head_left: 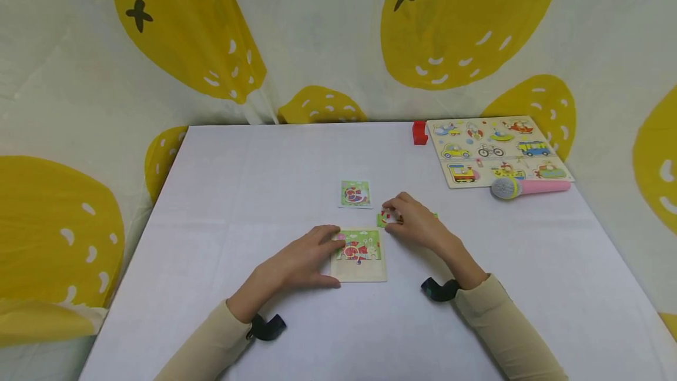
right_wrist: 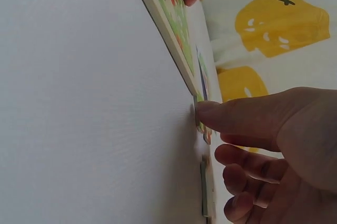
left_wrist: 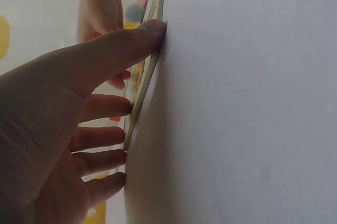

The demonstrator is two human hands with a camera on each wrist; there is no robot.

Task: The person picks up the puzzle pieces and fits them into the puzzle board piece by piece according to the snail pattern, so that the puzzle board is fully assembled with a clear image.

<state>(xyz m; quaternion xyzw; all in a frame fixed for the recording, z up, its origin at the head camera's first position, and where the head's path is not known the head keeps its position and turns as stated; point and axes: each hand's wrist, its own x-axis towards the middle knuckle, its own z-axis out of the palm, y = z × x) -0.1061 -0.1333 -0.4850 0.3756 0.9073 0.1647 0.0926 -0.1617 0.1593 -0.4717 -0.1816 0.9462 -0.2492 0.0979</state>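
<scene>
A square wooden puzzle board lies on the white table, its upper part filled with green and red picture pieces and its lower part bare wood. My left hand rests along its left side, fingers extended, thumb at the near corner in the left wrist view. Just right of the board, my right hand pinches a small green and red puzzle piece between thumb and index finger, low over the table. Another piece lies beneath that hand. Beyond the board sits a picture card with a snail-like figure.
At the back right lies a wooden vehicle puzzle. A pink toy microphone overlaps its front edge, and a red block stands at its left. Behind the table hangs a curtain with yellow fruit shapes.
</scene>
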